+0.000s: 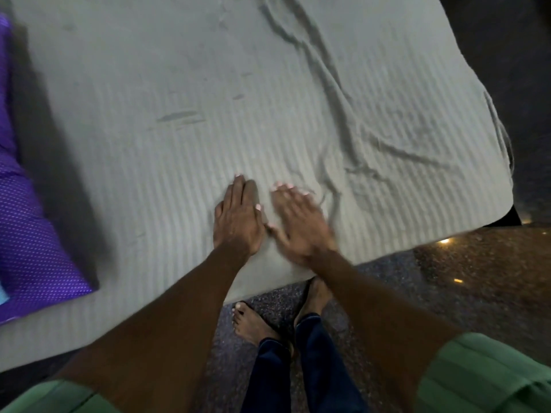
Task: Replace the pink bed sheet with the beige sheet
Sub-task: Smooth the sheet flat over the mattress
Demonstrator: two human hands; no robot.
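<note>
Both hands flat, fingers straight, side by side on the beige sheet (pixel 208 99): left hand (pixel 237 217); right hand (pixel 298 225) blurry; purple pillow (pixel 32 234) far left.

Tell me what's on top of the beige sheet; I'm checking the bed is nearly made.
On the beige sheet lie the left hand and right hand, both flat, and a purple dotted pillow at its left edge. Whatever lies under the sheet is covered.
</note>
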